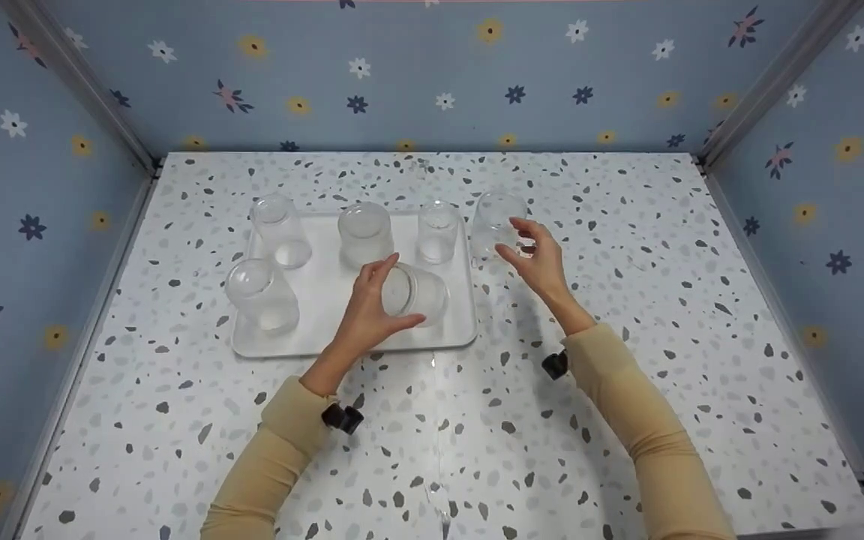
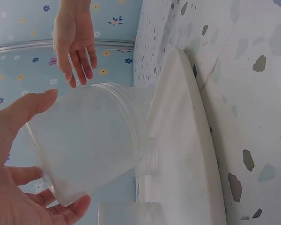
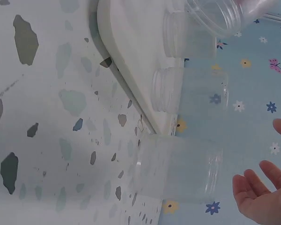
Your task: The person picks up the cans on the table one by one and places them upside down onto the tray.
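Observation:
My left hand (image 1: 370,309) grips a clear plastic jar (image 1: 428,296) between thumb and fingers. In the left wrist view this jar (image 2: 91,140) is tilted above the tray, its ridged rim end toward the tray. My right hand (image 1: 539,259) hovers with spread, slightly bent fingers by another clear jar (image 1: 493,225), which stands on the table just right of the tray. A gap shows between that jar (image 3: 178,166) and the right fingers (image 3: 255,183) in the right wrist view. The white tray (image 1: 319,300) bears several jars with threaded ends down.
On the tray, two jars (image 1: 263,296) stand at the left, a wider jar (image 1: 366,234) at the back middle and a narrower jar (image 1: 438,232) at the back right. Flowered blue panels (image 1: 432,75) enclose the speckled table (image 1: 664,300) at the back and sides.

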`<state>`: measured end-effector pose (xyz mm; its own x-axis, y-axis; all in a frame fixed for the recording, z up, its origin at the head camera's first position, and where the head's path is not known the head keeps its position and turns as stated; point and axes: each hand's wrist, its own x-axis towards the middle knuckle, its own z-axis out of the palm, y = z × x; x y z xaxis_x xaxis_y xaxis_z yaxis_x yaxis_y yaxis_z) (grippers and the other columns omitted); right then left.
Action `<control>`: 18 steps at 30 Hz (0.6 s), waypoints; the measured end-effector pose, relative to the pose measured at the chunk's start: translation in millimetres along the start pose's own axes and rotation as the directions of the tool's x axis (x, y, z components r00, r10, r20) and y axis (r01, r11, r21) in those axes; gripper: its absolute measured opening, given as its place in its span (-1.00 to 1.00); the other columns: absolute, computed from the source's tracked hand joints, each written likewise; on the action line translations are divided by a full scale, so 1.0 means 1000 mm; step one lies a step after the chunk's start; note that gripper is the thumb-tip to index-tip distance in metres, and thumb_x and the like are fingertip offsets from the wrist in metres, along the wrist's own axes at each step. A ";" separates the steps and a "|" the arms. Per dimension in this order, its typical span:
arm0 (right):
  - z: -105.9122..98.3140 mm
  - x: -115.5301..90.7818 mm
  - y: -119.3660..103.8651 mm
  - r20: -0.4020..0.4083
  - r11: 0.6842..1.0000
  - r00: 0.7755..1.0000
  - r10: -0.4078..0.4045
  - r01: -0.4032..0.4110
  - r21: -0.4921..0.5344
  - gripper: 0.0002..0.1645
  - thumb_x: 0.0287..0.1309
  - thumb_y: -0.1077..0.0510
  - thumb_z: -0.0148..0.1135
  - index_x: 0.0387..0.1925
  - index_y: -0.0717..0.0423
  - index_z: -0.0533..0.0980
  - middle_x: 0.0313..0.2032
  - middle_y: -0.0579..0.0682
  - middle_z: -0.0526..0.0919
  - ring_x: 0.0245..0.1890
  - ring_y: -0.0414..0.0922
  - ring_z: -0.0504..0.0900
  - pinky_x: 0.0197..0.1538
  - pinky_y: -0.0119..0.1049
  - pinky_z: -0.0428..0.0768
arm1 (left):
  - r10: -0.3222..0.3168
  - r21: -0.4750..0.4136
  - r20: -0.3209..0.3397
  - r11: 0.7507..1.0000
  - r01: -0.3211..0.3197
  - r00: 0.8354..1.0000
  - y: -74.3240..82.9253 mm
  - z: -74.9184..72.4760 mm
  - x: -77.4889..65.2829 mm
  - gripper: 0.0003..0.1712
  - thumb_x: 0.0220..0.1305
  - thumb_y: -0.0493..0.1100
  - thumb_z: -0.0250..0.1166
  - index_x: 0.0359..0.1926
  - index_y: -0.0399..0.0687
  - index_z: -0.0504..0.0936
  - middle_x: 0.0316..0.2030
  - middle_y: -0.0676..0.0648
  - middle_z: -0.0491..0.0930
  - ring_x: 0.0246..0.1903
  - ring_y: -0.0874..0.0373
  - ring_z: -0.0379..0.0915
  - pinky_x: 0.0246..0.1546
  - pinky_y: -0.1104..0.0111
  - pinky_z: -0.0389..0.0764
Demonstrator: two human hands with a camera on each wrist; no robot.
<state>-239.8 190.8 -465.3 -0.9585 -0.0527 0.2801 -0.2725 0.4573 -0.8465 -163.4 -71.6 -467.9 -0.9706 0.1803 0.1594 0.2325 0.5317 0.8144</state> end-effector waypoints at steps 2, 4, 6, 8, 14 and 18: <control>0.000 0.003 0.000 0.005 0.999 1.000 -0.021 0.021 -0.046 -0.43 -0.03 0.21 0.29 0.05 0.32 0.38 0.00 0.19 0.43 -0.04 0.02 0.38 -0.07 -0.11 0.43 | -0.015 0.024 0.019 1.000 0.015 1.000 0.000 -0.002 0.000 0.06 -0.25 -0.10 0.49 0.29 -0.16 0.14 0.08 -0.24 0.17 0.10 -0.08 0.10 0.08 0.12 0.23; -0.001 0.006 -0.001 0.018 0.996 0.999 -0.032 0.033 -0.080 -0.42 -0.02 0.19 0.28 0.06 0.32 0.37 0.00 0.18 0.42 -0.02 0.02 0.36 -0.06 -0.13 0.43 | -0.029 0.054 0.036 0.998 0.027 0.999 -0.001 -0.004 0.001 0.06 -0.25 -0.10 0.49 0.29 -0.16 0.13 0.08 -0.25 0.16 0.10 -0.08 0.09 0.07 0.12 0.24; -0.001 0.009 -0.001 0.032 0.993 0.999 -0.039 0.042 -0.109 -0.41 -0.01 0.17 0.27 0.08 0.30 0.35 0.01 0.17 0.41 0.00 0.03 0.35 -0.05 -0.15 0.41 | -0.042 0.081 0.052 0.996 0.038 0.998 -0.001 -0.006 0.002 0.06 -0.25 -0.10 0.49 0.29 -0.16 0.13 0.09 -0.25 0.16 0.11 -0.09 0.08 0.07 0.10 0.24; -0.001 0.013 0.000 0.043 0.989 0.998 -0.045 0.050 -0.138 -0.39 0.00 0.16 0.27 0.09 0.30 0.34 0.02 0.18 0.40 0.03 0.05 0.34 -0.03 -0.15 0.40 | -0.053 0.105 0.064 0.993 0.046 0.997 -0.002 -0.008 0.003 0.07 -0.25 -0.10 0.50 0.29 -0.17 0.13 0.10 -0.26 0.16 0.11 -0.10 0.07 0.06 0.09 0.25; -0.001 0.028 0.005 0.066 0.970 0.996 -0.066 0.079 -0.229 -0.34 -0.01 0.13 0.27 0.11 0.32 0.31 0.04 0.22 0.35 0.09 0.10 0.29 0.11 -0.11 0.28 | -0.088 0.167 0.096 0.983 0.071 0.991 -0.003 -0.014 0.007 0.07 -0.26 -0.12 0.50 0.29 -0.19 0.12 0.10 -0.26 0.16 0.09 -0.13 0.08 0.04 0.08 0.25; 0.000 0.036 0.009 0.104 0.957 0.994 -0.045 0.073 -0.280 -0.28 -0.01 0.11 0.27 0.16 0.32 0.25 0.10 0.24 0.29 0.15 0.09 0.22 0.18 -0.11 0.18 | -0.119 0.224 0.120 0.970 0.090 0.986 -0.004 -0.016 0.010 0.08 -0.27 -0.12 0.50 0.29 -0.21 0.12 0.09 -0.27 0.17 0.06 -0.14 0.11 0.00 0.09 0.28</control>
<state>-276.5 192.9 -463.0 -0.9488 -0.1649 0.2695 -0.3070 0.6825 -0.6633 -174.9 -85.5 -460.5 -0.9769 0.2136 -0.0072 0.1520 0.7179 0.6793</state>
